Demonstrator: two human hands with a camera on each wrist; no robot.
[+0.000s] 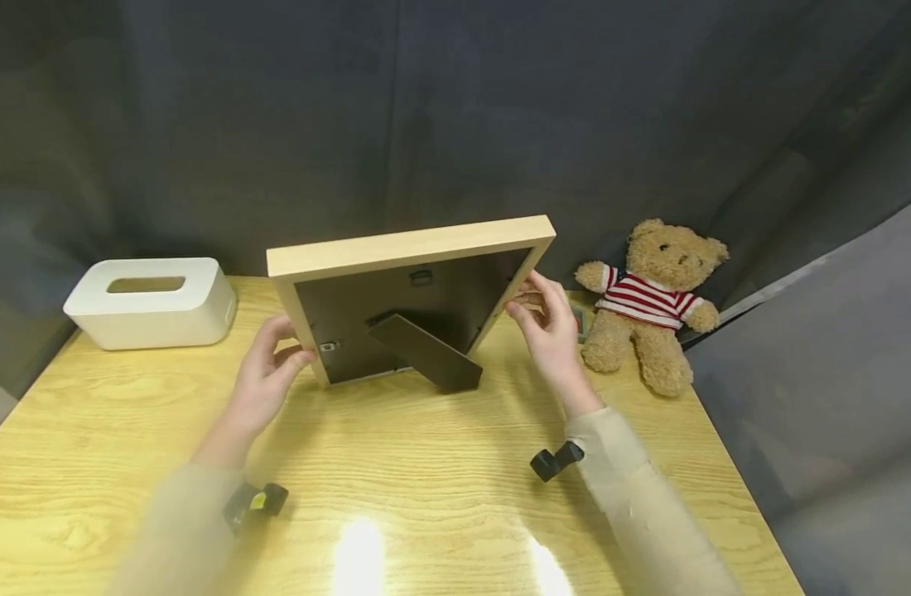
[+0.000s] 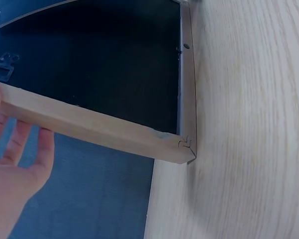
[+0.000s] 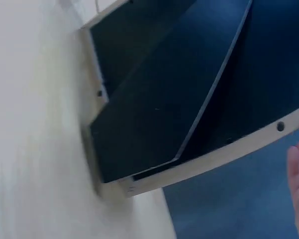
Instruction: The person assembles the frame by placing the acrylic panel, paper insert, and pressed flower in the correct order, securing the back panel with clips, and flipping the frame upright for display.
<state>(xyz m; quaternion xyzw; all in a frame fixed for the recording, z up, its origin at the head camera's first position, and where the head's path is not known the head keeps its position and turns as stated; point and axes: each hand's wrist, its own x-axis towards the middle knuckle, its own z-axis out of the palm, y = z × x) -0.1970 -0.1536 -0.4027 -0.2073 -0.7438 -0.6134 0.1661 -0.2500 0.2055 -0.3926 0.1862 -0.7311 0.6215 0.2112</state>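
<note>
A light wood picture frame stands tilted on the table with its dark back towards me. Its black easel leg slants out from the backing. My left hand grips the frame's left side, thumb on the near face and fingers round the outer edge. On the opposite side my right hand holds the edge between thumb and fingers. In the left wrist view a metal hanger shows near the left thumb, and the frame's lower edge meets the tabletop. The frame's front is hidden.
A white tissue box stands at the back left. At the right a teddy bear in a striped shirt sits by a small, partly hidden object. Dark curtains hang behind the wood-grain table.
</note>
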